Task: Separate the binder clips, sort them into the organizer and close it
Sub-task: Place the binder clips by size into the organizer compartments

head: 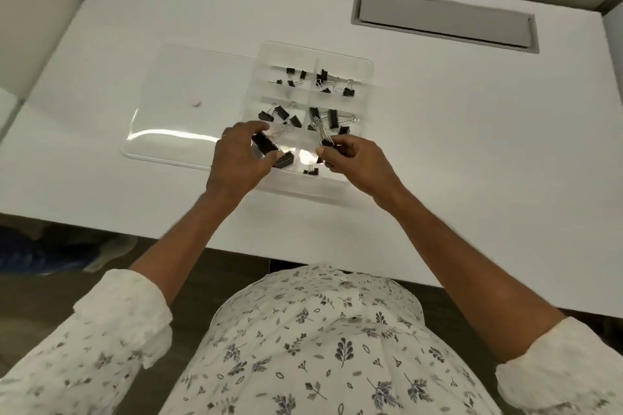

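A white counter [438, 145] carries a clear organizer [366, 72], its lid [175, 104] lying open flat on the left side. A grey hatch [445, 18] is set into the counter farther back. The left hand [236, 162] grips a large black clip [264, 143] over the near-left compartment, touching another large clip [284, 160]. The right hand [354, 162] pinches a small clip [326, 141], its wire handles pointing up, over the near-right compartment. Sorted clips [332, 118] lie in the four farther compartments.
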A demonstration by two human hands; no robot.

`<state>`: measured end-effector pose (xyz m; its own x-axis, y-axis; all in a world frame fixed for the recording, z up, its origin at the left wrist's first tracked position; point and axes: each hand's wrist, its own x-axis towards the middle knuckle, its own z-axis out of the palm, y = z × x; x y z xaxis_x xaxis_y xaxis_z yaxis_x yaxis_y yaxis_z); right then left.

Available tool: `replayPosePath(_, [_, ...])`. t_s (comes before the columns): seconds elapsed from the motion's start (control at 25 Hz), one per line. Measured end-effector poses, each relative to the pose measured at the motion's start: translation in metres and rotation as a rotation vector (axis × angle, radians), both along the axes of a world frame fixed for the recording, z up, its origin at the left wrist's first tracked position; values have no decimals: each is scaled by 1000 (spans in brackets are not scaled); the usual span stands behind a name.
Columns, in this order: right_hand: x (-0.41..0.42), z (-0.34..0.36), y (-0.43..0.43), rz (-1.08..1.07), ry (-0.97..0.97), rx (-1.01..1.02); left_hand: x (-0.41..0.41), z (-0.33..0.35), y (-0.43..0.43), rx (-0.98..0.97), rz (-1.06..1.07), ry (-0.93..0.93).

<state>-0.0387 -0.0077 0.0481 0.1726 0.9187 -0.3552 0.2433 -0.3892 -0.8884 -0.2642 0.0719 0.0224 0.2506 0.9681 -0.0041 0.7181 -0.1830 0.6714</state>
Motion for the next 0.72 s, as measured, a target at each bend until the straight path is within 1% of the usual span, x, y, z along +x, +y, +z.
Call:
replayPosePath(0.04, [-13,0,6,20,-96,4,-7,-1,4,-2,-39,34])
replayPosePath(0.08, [-23,1,12,40,-186,3,-12,-1,7,-5,-66,26])
replayPosePath(0.2, [-49,-3,26,107,-402,17,-29,-7,12,12,-69,-91])
replayPosePath(0.32, [-70,-9,38,181,-544,85,-48,-18,11,6,-54,-162])
replayPosePath(0.44, [-82,-19,48,254,-676,175,-61,-25,13,-12,-71,-160])
replayPosePath(0.56, [-87,-29,48,280,-739,223,-71,-29,10,-23,-86,-124])
replayPosePath(0.72, [-86,-34,28,287,-722,289,-80,-37,-1,-8,-104,-105])
